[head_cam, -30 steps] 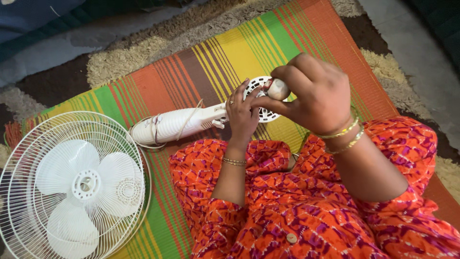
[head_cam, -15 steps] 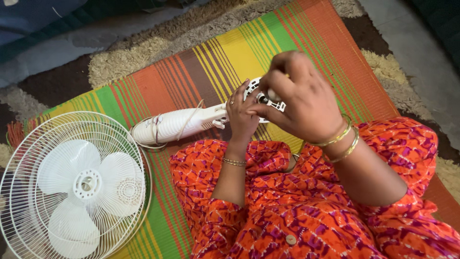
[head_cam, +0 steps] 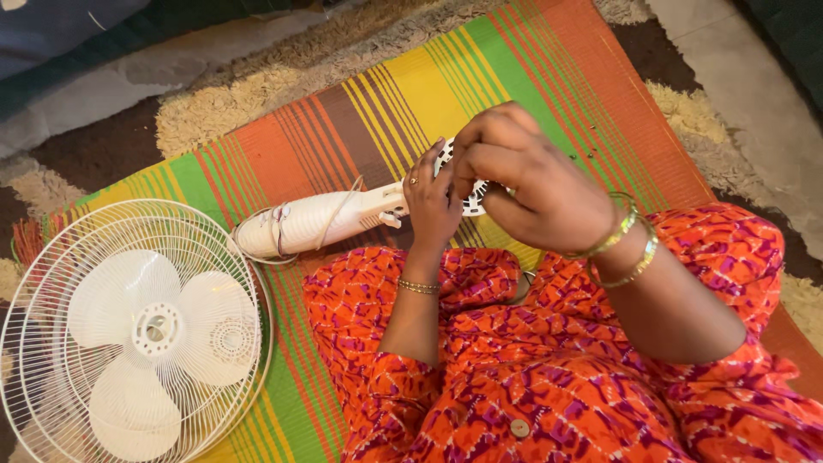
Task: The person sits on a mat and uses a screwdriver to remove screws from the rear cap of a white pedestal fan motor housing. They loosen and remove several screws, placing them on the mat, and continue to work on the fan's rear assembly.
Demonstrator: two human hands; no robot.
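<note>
Striped mat — shaggy rug beneath

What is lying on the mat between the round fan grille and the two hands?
The white fan body, on its side with its cord wrapped around it, fills that stretch. The head view shows it running from the grille to the left hand and right hand.

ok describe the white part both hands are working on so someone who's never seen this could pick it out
Start at the striped mat and the round white fan cage lying at its left end. Just right of the cage lies a long white fan body, cord looped around it. The left hand and right hand grip its vented far end.
</note>
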